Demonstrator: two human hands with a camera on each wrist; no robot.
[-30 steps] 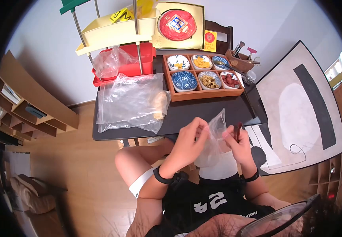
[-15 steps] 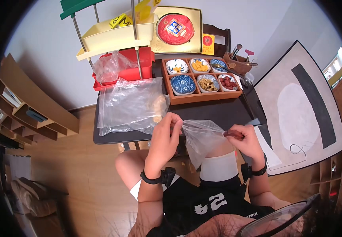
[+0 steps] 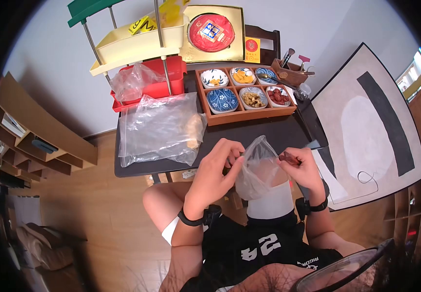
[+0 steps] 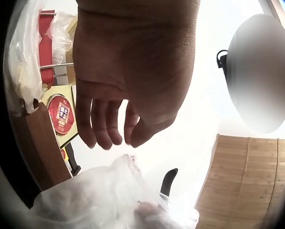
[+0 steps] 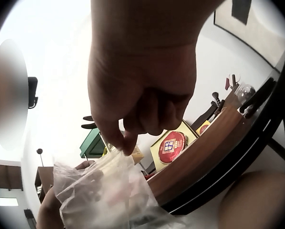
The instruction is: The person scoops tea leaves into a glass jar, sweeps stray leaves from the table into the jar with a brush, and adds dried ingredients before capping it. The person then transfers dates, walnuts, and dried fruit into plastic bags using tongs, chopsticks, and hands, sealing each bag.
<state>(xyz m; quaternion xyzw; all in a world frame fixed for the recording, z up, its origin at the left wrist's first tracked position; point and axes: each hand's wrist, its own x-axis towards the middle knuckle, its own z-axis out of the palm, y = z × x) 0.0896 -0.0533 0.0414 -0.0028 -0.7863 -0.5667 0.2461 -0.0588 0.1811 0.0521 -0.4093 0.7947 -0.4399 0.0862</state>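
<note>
A clear plastic bag (image 3: 258,170) hangs over the lap, between the two hands. My right hand (image 3: 304,168) pinches its right edge between thumb and forefinger. That hand's curled fingers also hold a tool with a reddish-brown handle (image 3: 289,158); a flat greyish tip (image 3: 312,144) shows beyond the knuckles. My left hand (image 3: 216,168) is at the bag's left side, fingers loosely bent. In the left wrist view, the left fingertips (image 4: 104,145) hang just above the bag (image 4: 99,191), with a gap between thumb and fingers.
On the dark table (image 3: 254,134) stands a wooden tray (image 3: 249,117) of small bowls with dried foods. Left of it lie clear bags (image 3: 154,129), one around a pale brown piece. Behind are a tiered rack (image 3: 137,51) and a gold box (image 3: 237,29); a framed picture (image 3: 373,126) leans at right.
The left hand first moved left, stretching the bag between both hands, then came back right beside it. The bag now hangs fuller and upright. The right hand keeps its pinch and the tool.
</note>
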